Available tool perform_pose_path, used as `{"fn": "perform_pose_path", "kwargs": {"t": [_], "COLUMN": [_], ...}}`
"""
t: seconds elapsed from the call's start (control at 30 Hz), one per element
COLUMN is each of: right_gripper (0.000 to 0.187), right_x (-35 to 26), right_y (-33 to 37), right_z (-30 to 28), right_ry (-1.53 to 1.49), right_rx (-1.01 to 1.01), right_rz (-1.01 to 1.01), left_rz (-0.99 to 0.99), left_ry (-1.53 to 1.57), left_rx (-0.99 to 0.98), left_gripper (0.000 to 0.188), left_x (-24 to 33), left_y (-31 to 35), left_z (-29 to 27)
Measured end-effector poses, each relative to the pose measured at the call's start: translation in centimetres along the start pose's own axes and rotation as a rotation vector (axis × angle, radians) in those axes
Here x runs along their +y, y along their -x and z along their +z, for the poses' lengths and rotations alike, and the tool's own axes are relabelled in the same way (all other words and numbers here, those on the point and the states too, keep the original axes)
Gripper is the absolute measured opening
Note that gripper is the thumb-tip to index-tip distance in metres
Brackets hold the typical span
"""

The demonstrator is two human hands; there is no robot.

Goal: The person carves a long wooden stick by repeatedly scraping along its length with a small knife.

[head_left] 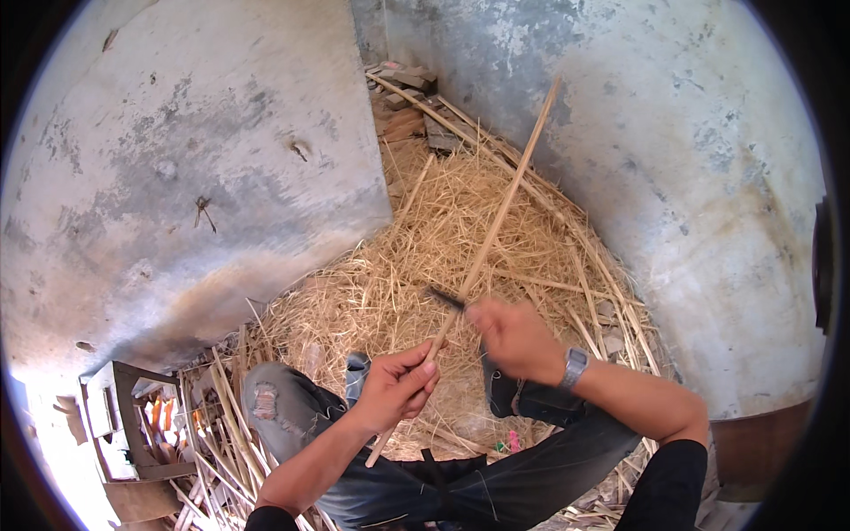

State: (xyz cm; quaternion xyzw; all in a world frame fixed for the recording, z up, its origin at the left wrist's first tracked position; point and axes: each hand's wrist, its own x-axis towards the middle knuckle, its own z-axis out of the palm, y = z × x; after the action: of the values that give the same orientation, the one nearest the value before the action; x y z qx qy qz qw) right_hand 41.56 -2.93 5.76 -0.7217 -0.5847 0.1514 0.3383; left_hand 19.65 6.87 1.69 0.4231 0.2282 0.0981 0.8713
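A long, pale strip that looks like split bamboo (pixel 506 208) slants from my lap up to the far right. My left hand (pixel 397 388) is closed around its lower part, near the bottom end. Just beyond it, my right hand (pixel 522 341), slightly blurred, grips a knife (pixel 443 298) with a short dark blade. The blade lies across the strip, against it or very close. The knife's handle is hidden inside my right fist. Both hands are above my bent legs, in dark trousers (pixel 398 482).
Curly shavings (pixel 354 301) cover the floor between two worn plaster walls (pixel 221 115). Long loose strips (pixel 611 274) lie along the right wall. Bricks or wood blocks (pixel 412 81) fill the far corner. At left stand a dark wooden frame (pixel 166 469) and more strips (pixel 226 398).
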Motion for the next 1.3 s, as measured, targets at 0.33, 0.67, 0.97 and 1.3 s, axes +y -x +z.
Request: {"fn": "perform_pose_path", "kwargs": {"t": [0.33,0.67,0.97,1.3], "right_gripper": [0.032,0.035,0.027,0.029], "right_x": [-0.9,-2.1,-2.7,-2.6], "right_y": [-0.1,-0.2,-0.7,-0.4], "right_z": [0.6,0.5,-0.7,-1.4], "right_ry": [0.01,-0.136,-0.427,-0.233], "right_rx": [-0.039,-0.101,-0.091,-0.336], "right_rz": [-0.031,0.016,0.214,-0.034], "left_rz": [0.022,0.075,0.24,0.319], "left_ry": [0.09,0.125,-0.158,-0.358], "left_rx": [-0.039,-0.06,0.115,0.223], "left_gripper": [0.043,0.047,0.054,0.052], "left_x": [1.0,0.6,-1.7,-2.3], "left_y": [0.5,0.3,-0.7,-1.4], "left_z": [-0.3,-0.3,-0.3,-1.0]}}
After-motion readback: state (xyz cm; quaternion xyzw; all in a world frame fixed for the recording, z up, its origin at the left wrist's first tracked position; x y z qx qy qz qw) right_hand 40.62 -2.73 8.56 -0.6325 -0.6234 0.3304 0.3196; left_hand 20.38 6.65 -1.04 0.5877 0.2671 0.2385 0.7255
